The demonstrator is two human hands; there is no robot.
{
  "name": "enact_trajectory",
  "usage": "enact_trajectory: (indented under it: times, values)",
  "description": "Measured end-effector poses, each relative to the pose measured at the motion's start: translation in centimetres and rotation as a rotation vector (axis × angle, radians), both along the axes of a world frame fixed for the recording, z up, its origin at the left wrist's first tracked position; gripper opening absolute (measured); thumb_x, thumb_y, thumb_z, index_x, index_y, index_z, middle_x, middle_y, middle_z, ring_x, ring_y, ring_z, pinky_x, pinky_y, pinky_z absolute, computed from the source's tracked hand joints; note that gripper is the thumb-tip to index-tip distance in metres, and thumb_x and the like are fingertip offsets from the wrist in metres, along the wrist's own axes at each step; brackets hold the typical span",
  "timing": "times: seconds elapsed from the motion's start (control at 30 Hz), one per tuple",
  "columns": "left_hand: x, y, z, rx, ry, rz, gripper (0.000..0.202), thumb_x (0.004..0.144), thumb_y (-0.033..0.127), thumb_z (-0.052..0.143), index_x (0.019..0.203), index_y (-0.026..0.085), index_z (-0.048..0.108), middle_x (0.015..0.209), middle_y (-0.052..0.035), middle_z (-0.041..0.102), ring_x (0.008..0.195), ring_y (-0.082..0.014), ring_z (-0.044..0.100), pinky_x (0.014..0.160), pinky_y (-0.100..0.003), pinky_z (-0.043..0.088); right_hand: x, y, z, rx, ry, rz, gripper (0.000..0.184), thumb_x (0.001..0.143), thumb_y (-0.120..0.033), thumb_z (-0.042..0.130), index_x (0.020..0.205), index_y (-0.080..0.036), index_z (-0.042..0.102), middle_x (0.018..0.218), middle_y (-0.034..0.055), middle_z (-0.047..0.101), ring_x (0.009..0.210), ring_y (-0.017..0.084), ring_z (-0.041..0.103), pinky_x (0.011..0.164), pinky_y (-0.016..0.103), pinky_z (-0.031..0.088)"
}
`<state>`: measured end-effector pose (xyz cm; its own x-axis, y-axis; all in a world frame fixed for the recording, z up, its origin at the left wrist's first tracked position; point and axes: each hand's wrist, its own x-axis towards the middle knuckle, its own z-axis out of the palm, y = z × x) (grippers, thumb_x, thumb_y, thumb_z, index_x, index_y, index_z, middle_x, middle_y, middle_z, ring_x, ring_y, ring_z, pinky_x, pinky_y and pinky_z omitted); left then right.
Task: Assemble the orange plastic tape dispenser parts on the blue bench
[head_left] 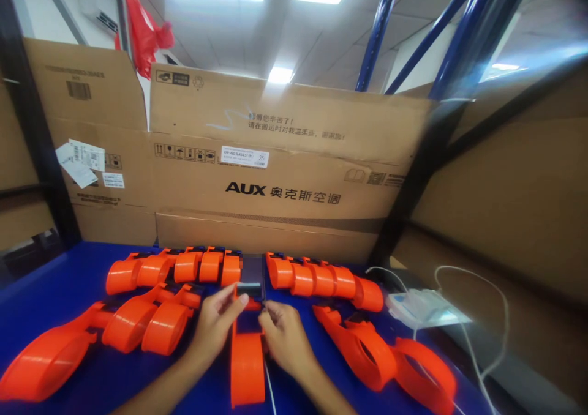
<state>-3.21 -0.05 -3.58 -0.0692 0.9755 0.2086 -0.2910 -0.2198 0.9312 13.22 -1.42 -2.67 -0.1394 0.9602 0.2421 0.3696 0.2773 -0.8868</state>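
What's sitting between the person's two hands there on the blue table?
In the head view, one orange tape dispenser lies lengthwise between the left hand and the right hand. Both hands' fingertips pinch its dark front end.

left hand (214,328): bare, no glove | right hand (285,336): bare, no glove | forearms: sleeveless

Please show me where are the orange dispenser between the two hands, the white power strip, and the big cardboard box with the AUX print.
orange dispenser (247,366): head view, on its orange body below the hands.
white power strip (420,308): head view, on its top face.
cardboard box (294,158): head view, on its front wall above the print.
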Motion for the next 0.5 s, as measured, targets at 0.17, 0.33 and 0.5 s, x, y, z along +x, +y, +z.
enact_trajectory:
  times: [0.17, 0.33, 0.5]
  values:
    - [-0.1, 0.5, -0.3, -0.026, -0.06, -0.013, 0.037, 0.069, 0.04, 0.085, 0.096, 0.016, 0.08, 0.083, -0.0063, 0.078, 0.096, -0.0322, 0.069, 0.086, -0.038, 0.053, -0.2, 0.3, -0.5, 0.006, 0.018, 0.016, 0.025, 0.086, -0.03, 0.048, 0.063, -0.022, 0.044, 0.053, -0.0054, 0.044, 0.049, 0.011, 0.044, 0.047, 0.021, 0.03]
    - [-0.1, 0.0, -0.2, -0.065, -0.158, -0.025, 0.04, 0.07, 0.045, 0.086, 0.096, 0.016, 0.078, 0.084, -0.0054, 0.077, 0.081, -0.0244, 0.069, 0.075, -0.031, 0.054, -0.3, 0.6, -0.6, 0.038, 0.015, 0.051, 0.027, 0.09, -0.033, 0.046, 0.068, -0.019, 0.054, 0.062, -0.0023, 0.057, 0.057, 0.013, 0.052, 0.052, 0.021, 0.037]
    - [-0.3, -0.9, -0.3, -0.119, -0.27, -0.01, 0.037, 0.074, 0.049, 0.082, 0.087, 0.016, 0.073, 0.07, -0.0012, 0.071, 0.058, -0.0161, 0.063, 0.057, -0.027, 0.05, -0.2, 0.8, -0.4, 0.075, -0.043, 0.031, 0.022, 0.089, -0.032, 0.051, 0.079, -0.017, 0.065, 0.069, 0.0004, 0.064, 0.064, 0.015, 0.058, 0.057, 0.021, 0.042]
